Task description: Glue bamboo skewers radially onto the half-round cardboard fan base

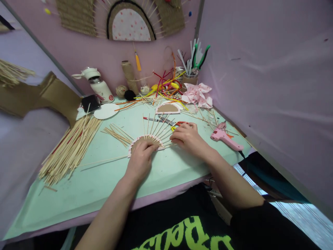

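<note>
Broadly, the mint tabletop (99, 187) leaves a strip between its front edge and the half-round cardboard piece (135, 145), rayed with sticks (157, 127), at its middle. The left hand (140, 156) lies across this piece; the right hand (186, 136) bends at the outer sticks, and whether either grips, I cannot tell. Behind, a cup (189, 80) holds green-handled pliers (204, 57) and white rods (182, 60), their lower ends hidden.

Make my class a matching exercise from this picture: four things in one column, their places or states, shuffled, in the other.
Things:
1. Left hand
2. Right hand
3. Glue gun
4. Yellow tassel

Places or states:
A. hanging below the wall decoration
B. on the half-round cardboard piece
C. pink, lying on the table
D. near the outer ends of fanned sticks

Pairs: 1-B, 2-D, 3-C, 4-A
</note>
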The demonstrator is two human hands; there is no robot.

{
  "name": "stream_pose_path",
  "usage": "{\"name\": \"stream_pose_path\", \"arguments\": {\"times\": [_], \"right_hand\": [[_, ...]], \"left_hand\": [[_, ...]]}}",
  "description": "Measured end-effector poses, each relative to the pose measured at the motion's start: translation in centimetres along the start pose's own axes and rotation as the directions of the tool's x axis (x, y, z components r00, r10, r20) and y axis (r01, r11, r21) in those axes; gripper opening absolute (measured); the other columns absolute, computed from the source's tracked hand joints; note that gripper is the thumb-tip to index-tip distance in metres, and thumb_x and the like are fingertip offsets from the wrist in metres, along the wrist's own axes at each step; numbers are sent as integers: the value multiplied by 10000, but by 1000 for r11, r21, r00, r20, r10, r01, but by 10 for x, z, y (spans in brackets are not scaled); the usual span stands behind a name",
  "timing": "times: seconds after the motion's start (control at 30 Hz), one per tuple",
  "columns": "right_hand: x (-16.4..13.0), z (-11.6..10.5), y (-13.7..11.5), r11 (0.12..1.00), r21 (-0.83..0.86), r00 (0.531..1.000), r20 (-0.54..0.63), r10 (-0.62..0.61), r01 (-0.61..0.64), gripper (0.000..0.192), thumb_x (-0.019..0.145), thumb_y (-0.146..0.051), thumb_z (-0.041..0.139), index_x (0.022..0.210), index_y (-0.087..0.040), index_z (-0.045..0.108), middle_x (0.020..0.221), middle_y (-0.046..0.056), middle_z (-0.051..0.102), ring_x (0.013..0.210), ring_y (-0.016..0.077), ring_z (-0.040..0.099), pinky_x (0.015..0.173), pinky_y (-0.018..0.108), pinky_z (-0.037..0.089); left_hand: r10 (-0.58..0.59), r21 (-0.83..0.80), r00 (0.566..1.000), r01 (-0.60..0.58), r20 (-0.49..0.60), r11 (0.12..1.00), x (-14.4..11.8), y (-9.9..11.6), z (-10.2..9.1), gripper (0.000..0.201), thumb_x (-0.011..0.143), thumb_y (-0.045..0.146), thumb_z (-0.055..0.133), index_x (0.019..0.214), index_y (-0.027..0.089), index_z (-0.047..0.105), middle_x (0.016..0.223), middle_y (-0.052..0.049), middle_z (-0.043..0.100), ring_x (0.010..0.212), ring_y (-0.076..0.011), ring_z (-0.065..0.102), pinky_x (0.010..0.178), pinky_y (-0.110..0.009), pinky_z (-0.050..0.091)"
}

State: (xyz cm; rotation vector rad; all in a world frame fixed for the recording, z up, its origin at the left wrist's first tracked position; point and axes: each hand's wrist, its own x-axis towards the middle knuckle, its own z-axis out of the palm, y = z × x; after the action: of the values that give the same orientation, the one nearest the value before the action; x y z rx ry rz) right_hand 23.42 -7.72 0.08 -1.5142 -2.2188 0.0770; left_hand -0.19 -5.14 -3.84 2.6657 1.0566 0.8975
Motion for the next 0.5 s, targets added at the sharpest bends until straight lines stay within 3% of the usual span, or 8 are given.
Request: {"name": "stream_pose_path", "arguments": {"times": [0.17, 0.5], "right_hand": [[11, 8, -6, 999, 4, 997, 75, -34, 34, 208, 962, -228, 558, 843, -235, 729, 913, 36, 733, 942, 216, 520, 861, 397, 225], [14, 12, -1, 995, 95, 995, 96, -27, 18, 153, 934, -198, 594, 835, -227, 708, 899, 34, 726, 945, 226, 530, 859, 401, 237]], "left_hand": [[20, -39, 999, -21, -27, 999, 0, 0, 0, 336, 904, 28, 459, 1015, 215, 715, 1056, -70, 724, 1077, -227, 620, 939, -446, 500], [11, -60, 997, -15, -72, 998, 3, 2, -2, 285, 870, 6, 487, 903, 200, 695, 1012, -56, 745, 1010, -215, 650, 923, -436, 523]]}}
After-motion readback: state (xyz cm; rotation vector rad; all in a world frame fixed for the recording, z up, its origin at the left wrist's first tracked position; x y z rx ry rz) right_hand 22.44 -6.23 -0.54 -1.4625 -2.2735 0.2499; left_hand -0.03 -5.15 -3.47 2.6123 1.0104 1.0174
